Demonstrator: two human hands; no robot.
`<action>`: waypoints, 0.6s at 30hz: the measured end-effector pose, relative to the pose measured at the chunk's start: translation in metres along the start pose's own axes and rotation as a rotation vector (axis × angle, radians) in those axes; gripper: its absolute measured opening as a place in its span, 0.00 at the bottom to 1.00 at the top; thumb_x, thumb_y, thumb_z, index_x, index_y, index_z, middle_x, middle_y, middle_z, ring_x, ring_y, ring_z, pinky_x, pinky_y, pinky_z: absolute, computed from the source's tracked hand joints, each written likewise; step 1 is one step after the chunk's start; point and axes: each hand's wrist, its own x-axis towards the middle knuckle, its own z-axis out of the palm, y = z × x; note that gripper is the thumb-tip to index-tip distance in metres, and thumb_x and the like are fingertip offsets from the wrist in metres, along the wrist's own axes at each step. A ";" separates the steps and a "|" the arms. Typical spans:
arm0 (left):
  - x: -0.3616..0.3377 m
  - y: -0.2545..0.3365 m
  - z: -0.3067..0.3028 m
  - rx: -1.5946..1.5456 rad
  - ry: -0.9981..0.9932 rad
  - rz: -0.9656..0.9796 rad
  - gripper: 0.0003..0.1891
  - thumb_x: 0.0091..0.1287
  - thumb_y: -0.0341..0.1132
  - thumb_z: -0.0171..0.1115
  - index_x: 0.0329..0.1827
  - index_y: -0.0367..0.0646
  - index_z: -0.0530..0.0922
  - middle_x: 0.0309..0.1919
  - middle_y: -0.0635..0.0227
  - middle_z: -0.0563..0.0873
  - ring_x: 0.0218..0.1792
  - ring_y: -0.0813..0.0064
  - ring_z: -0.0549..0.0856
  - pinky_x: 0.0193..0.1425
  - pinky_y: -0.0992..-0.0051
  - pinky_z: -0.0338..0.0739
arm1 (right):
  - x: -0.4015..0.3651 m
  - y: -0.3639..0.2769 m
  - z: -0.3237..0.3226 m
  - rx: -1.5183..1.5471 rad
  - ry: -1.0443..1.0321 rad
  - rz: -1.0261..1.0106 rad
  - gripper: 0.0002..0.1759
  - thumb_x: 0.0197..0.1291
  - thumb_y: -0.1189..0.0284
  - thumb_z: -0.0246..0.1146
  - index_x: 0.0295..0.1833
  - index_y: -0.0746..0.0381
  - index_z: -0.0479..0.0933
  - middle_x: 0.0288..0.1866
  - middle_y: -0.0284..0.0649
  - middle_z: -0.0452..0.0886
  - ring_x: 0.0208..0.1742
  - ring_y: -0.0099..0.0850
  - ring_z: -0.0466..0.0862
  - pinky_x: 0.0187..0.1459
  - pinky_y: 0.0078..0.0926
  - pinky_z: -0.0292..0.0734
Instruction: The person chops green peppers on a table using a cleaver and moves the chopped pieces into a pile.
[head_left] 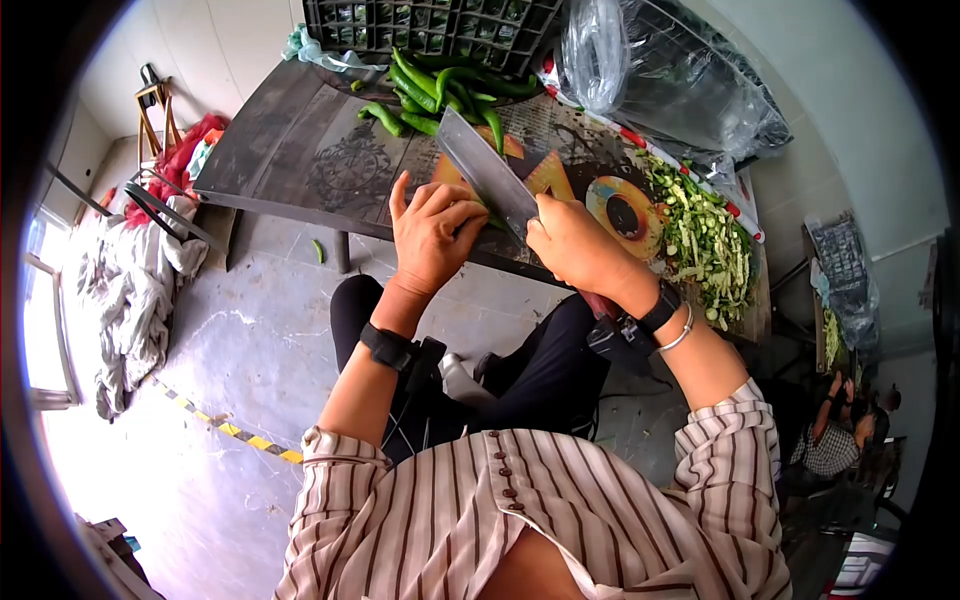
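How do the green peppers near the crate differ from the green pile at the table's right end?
The whole peppers are long, curved and dark glossy green; the chopped pile is small, pale green bits. The whole peppers lie beyond the cleaver in the right hand; the chopped pile lies to its right. Both rest on the table.
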 end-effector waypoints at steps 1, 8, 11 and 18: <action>0.000 0.000 -0.001 -0.006 -0.004 0.000 0.03 0.53 0.36 0.71 0.30 0.56 0.85 0.33 0.84 0.81 0.45 0.79 0.80 0.73 0.56 0.52 | 0.000 0.000 0.001 -0.012 0.009 -0.024 0.14 0.66 0.70 0.53 0.33 0.71 0.64 0.17 0.48 0.72 0.15 0.35 0.76 0.21 0.35 0.71; 0.001 -0.004 -0.004 -0.055 -0.012 -0.015 0.04 0.54 0.36 0.71 0.31 0.56 0.85 0.35 0.81 0.81 0.46 0.77 0.79 0.72 0.55 0.52 | 0.006 -0.014 -0.010 -0.059 -0.091 0.079 0.12 0.58 0.73 0.55 0.34 0.75 0.72 0.30 0.64 0.78 0.38 0.59 0.81 0.40 0.50 0.76; 0.002 -0.007 -0.009 -0.023 -0.001 -0.030 0.04 0.54 0.36 0.71 0.32 0.56 0.85 0.36 0.80 0.81 0.47 0.75 0.79 0.72 0.54 0.52 | 0.008 -0.009 -0.009 -0.001 -0.126 0.089 0.13 0.65 0.71 0.52 0.32 0.70 0.64 0.16 0.44 0.72 0.13 0.31 0.75 0.18 0.32 0.71; 0.004 -0.015 -0.011 0.045 -0.020 -0.045 0.05 0.54 0.36 0.71 0.33 0.53 0.86 0.36 0.77 0.80 0.47 0.73 0.79 0.71 0.55 0.54 | 0.016 -0.021 -0.023 0.035 -0.242 0.171 0.12 0.65 0.72 0.49 0.32 0.70 0.64 0.16 0.42 0.73 0.12 0.28 0.75 0.16 0.30 0.73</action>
